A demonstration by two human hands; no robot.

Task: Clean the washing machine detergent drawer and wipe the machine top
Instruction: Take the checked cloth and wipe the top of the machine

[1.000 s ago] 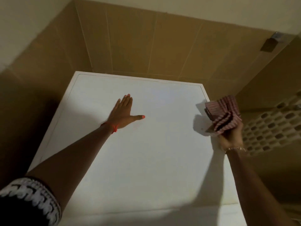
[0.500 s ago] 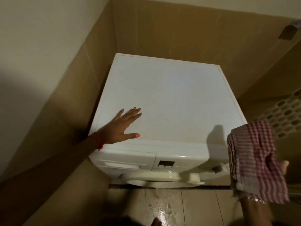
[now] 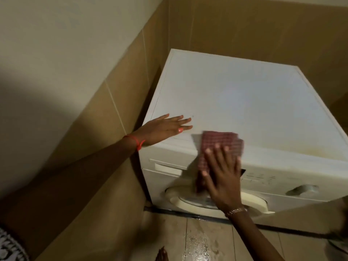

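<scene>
Under right hand (image 3: 223, 178), seemingly checked cloth (image 3: 220, 140)

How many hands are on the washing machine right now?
2. The left hand lies flat on the machine top near its front left corner; the right hand presses the checked cloth over the front edge.

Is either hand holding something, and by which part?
Nothing is gripped. The open right hand presses the checked cloth, over its lower part, against the washing machine's front edge; the left hand lies flat on its top.
</scene>
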